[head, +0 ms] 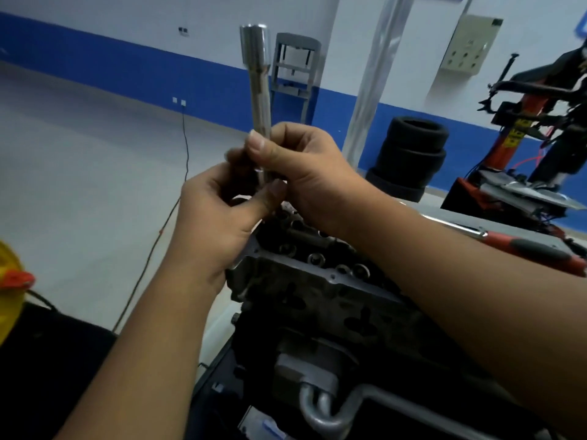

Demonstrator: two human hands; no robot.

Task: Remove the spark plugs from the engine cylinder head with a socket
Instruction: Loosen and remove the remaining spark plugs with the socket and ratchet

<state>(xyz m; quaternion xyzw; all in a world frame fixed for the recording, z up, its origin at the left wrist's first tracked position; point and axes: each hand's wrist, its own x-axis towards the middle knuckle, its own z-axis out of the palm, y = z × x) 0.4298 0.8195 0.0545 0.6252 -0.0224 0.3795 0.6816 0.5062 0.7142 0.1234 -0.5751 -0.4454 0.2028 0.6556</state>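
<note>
While it stands upright above the cylinder head (305, 281), one long socket (259, 90) is held wide end up by two hands. The right hand (305, 173) curls tightly round its lower shaft; the left hand (222, 214) pinches the bottom end, thumb against it. One red-handled ratchet (521, 249) lies on the bench, beyond three stacked tyres (409, 157).

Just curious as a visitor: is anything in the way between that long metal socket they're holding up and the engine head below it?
Only the person's own hands. The socket is held upright, gripped by the right hand and left hand, which sit directly above the cylinder head.
</note>
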